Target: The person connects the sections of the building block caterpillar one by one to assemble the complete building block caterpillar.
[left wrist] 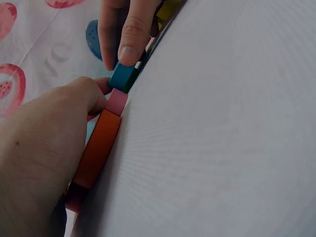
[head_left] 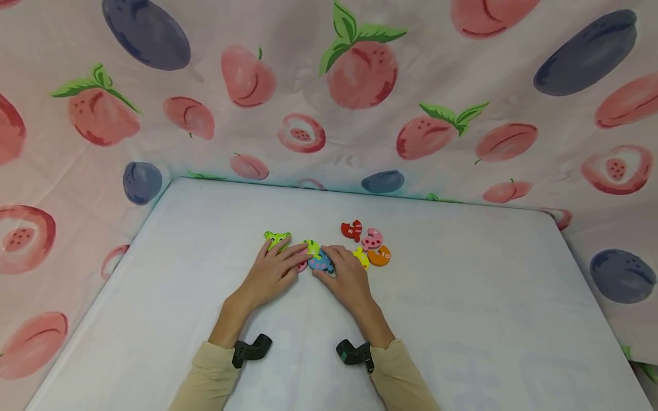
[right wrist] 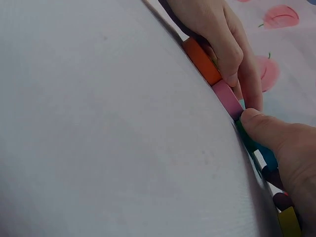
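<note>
Near the tabletop's middle, the left hand (head_left: 272, 273) presses flat on the joined puzzle pieces (head_left: 308, 251). The right hand (head_left: 345, 277) pinches the blue piece (head_left: 321, 261) at their right end.

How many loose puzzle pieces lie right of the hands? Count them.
3: a red piece farthest back, a pink piece beside it, an orange piece nearest. Others may hide under the hands.

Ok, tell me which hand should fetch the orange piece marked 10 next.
Right, probably. The right hand lies just beside the orange piece marked 10, which sits free on the table. The left hand rests on the far side of the blue piece, covering other pieces.
</note>
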Demonstrator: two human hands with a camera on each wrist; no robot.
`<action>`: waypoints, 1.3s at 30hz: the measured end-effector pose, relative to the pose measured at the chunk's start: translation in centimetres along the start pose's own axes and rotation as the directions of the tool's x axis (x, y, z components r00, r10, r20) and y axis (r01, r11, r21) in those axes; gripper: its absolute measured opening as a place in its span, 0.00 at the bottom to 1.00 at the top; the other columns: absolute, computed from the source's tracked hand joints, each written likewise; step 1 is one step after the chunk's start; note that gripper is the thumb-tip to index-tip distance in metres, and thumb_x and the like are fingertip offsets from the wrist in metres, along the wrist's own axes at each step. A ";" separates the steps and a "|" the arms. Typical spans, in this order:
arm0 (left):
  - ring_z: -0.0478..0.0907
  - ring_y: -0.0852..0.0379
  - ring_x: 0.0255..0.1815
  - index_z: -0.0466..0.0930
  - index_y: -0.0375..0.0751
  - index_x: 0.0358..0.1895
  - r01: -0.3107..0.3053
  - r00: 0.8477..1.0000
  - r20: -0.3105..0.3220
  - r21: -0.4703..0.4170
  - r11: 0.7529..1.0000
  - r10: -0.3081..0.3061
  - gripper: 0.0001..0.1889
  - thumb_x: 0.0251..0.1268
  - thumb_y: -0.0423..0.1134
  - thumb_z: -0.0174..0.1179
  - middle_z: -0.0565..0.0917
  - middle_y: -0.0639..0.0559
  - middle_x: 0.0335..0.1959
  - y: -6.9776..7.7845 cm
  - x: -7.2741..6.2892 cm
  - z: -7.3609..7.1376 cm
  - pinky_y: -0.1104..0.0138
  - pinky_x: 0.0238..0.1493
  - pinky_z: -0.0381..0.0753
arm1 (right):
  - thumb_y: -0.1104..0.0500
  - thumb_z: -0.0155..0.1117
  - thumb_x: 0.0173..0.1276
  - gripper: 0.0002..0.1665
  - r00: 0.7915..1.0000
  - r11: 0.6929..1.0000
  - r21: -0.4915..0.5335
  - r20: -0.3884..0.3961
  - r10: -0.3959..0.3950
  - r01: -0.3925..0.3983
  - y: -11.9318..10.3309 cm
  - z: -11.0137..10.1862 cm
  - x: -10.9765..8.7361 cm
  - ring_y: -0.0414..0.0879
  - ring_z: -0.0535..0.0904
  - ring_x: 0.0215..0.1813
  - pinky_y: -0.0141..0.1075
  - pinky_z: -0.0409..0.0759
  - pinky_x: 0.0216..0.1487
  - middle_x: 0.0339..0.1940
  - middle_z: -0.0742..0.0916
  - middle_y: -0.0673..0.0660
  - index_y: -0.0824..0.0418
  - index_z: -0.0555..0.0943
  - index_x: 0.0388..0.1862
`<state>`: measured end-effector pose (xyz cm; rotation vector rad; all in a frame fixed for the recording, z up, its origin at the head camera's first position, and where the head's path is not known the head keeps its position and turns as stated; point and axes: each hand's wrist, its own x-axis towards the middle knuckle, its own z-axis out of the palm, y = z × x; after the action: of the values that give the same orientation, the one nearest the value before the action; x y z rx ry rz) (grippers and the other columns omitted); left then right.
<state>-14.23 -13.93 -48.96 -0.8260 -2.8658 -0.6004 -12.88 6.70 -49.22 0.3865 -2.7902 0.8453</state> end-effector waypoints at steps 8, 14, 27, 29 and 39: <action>0.58 0.44 0.77 0.75 0.58 0.64 -0.006 1.000 0.008 0.019 1.000 0.006 0.20 0.72 0.42 0.49 0.72 0.56 0.70 0.0 0.0 0.0 0.40 0.76 0.45 | 0.43 0.71 0.59 0.33 1.000 1.000 -0.003 0.007 0.008 -0.008 0.0 0.0 0.0 0.49 0.80 0.55 0.42 0.80 0.58 0.56 0.83 0.54 0.54 0.78 0.61; 0.58 0.44 0.77 0.75 0.58 0.65 -0.007 1.000 0.011 0.020 1.000 0.007 0.21 0.72 0.42 0.49 0.71 0.56 0.71 0.0 0.0 0.0 0.40 0.76 0.46 | 0.43 0.71 0.59 0.33 1.000 1.000 0.001 0.020 0.021 -0.021 0.0 0.0 0.0 0.49 0.79 0.56 0.43 0.80 0.58 0.56 0.83 0.54 0.54 0.78 0.61; 0.57 0.46 0.78 0.74 0.58 0.66 0.000 1.000 0.019 0.019 1.000 0.000 0.21 0.72 0.42 0.48 0.71 0.58 0.71 0.0 -0.1 -0.1 0.41 0.76 0.45 | 0.44 0.71 0.60 0.34 0.999 1.000 0.015 0.039 0.015 -0.015 -0.1 -0.2 0.0 0.50 0.79 0.57 0.43 0.79 0.60 0.57 0.83 0.55 0.54 0.77 0.62; 0.57 0.45 0.78 0.74 0.58 0.66 0.000 1.000 0.020 0.017 1.000 0.000 0.21 0.71 0.42 0.48 0.71 0.58 0.71 0.0 -0.1 -0.1 0.41 0.76 0.45 | 0.43 0.70 0.60 0.34 0.999 1.000 0.012 0.042 0.016 -0.017 -0.2 -0.2 0.0 0.50 0.79 0.58 0.44 0.79 0.61 0.58 0.83 0.55 0.54 0.77 0.63; 0.57 0.45 0.78 0.74 0.58 0.65 0.003 1.000 0.025 0.019 1.000 -0.003 0.21 0.72 0.42 0.47 0.71 0.58 0.71 0.1 -0.1 -0.2 0.41 0.76 0.45 | 0.42 0.69 0.61 0.34 0.998 0.999 -0.016 0.053 0.031 -0.031 -0.3 -0.1 0.0 0.49 0.78 0.58 0.44 0.79 0.60 0.59 0.83 0.54 0.54 0.76 0.63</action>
<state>-14.13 -13.95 -48.77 -0.8323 -2.8906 -0.5660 -12.78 6.58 -48.98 0.3696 -2.8571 0.8319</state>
